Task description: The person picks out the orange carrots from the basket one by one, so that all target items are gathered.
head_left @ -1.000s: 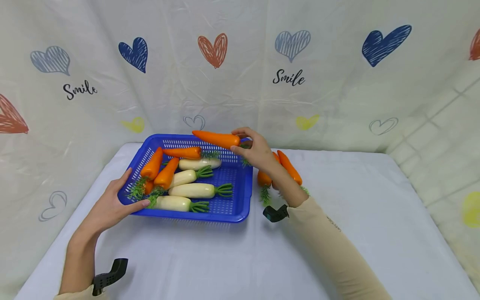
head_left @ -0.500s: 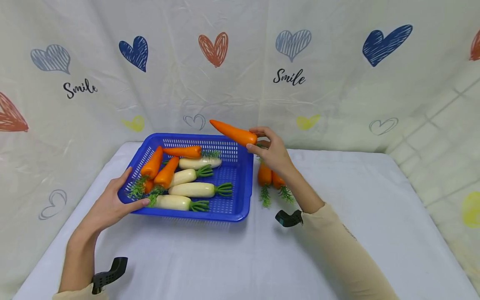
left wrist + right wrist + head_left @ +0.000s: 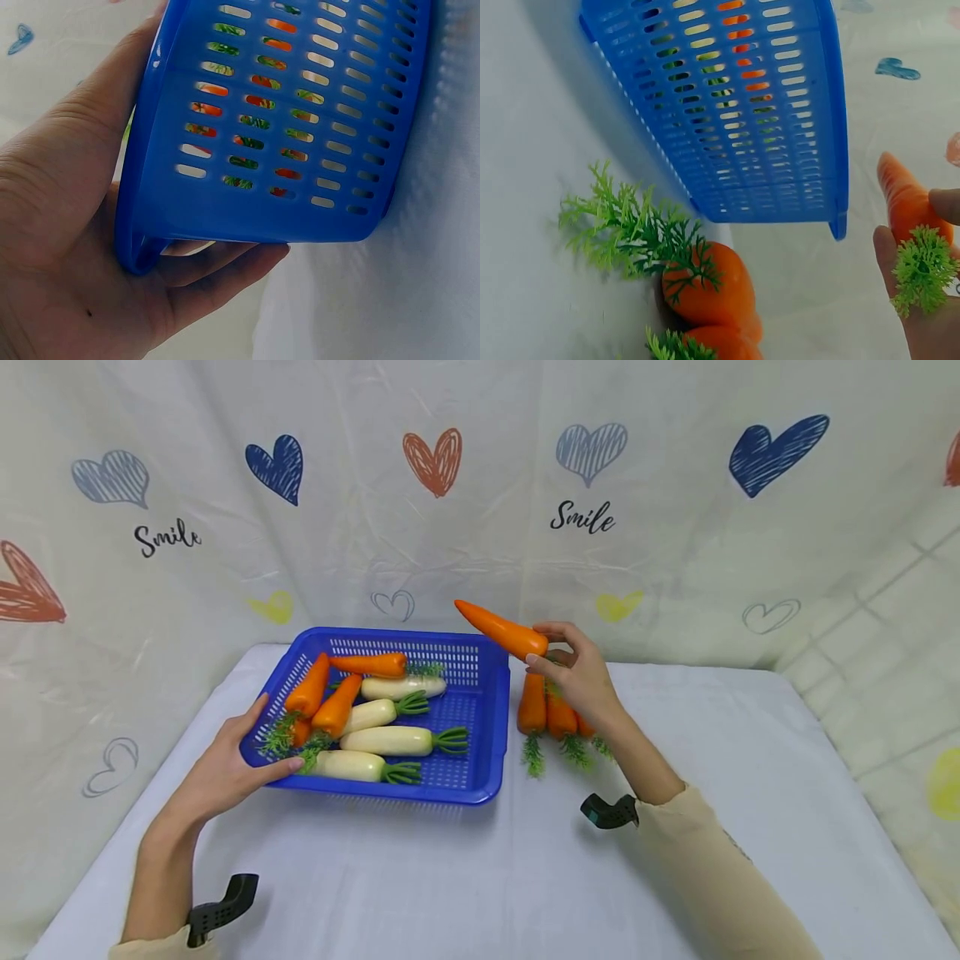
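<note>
My right hand (image 3: 581, 668) pinches a carrot (image 3: 501, 628) by its thick leafy end, its tip pointing up and left, above the basket's right rim. The same held carrot (image 3: 906, 196) shows at the right of the right wrist view. At the front left corner of a blue plastic basket (image 3: 501, 760), my left hand (image 3: 225, 768) grips the rim, thumb over it; the left wrist view has the fingers beneath the rim (image 3: 146, 150). Inside the basket lie several white radishes (image 3: 386, 741) with green stems, and several carrots (image 3: 336, 706) heaped at the left.
Right of the basket, a row of carrots (image 3: 532, 706) lies on the white tablecloth (image 3: 450, 885), leafy ends toward me, partly behind my right hand. A curtain (image 3: 480, 527) printed with hearts hangs close behind the table.
My right hand has moved right with the carrot, from over the basket to above the row of carrots, and its tip now tilts up more. The left hand stays on the rim.
</note>
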### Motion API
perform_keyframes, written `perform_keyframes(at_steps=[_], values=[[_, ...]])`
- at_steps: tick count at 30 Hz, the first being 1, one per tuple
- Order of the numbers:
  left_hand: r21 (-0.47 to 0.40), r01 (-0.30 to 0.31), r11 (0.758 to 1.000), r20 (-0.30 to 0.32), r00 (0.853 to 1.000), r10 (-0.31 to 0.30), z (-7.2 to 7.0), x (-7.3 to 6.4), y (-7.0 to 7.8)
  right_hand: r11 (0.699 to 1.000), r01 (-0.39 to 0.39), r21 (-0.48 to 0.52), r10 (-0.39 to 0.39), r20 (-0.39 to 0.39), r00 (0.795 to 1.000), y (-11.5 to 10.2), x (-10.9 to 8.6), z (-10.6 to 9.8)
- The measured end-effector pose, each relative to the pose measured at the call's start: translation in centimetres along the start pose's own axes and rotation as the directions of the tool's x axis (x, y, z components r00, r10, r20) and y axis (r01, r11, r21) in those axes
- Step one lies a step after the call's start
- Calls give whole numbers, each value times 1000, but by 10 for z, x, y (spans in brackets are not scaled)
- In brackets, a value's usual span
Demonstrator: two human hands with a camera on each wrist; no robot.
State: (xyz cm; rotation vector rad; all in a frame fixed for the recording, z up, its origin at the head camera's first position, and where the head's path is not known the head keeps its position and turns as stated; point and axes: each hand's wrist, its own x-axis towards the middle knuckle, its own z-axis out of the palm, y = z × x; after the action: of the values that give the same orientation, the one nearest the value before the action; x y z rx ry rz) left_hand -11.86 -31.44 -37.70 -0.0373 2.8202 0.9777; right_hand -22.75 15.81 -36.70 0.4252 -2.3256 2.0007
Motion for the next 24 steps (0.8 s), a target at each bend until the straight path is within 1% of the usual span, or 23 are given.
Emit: perform_keyframes(at_steps=[6, 11, 13, 24], values=[[10, 0, 1000, 0, 1000, 0, 0, -1, 1, 1000, 22, -12, -22, -22, 1000, 1, -9, -11], [10, 3, 1000, 4, 1000, -3, 2, -1, 2, 1000, 20, 20, -19, -50, 999, 4, -15, -18], [9, 4, 1000, 8, 1000, -4, 2, -1, 2, 1000, 20, 18, -19, -66, 998, 5, -17, -21], [14, 11, 1000, 7, 1000, -11, 0, -2, -1, 999, 54, -1, -53, -114, 992, 12, -23, -32]])
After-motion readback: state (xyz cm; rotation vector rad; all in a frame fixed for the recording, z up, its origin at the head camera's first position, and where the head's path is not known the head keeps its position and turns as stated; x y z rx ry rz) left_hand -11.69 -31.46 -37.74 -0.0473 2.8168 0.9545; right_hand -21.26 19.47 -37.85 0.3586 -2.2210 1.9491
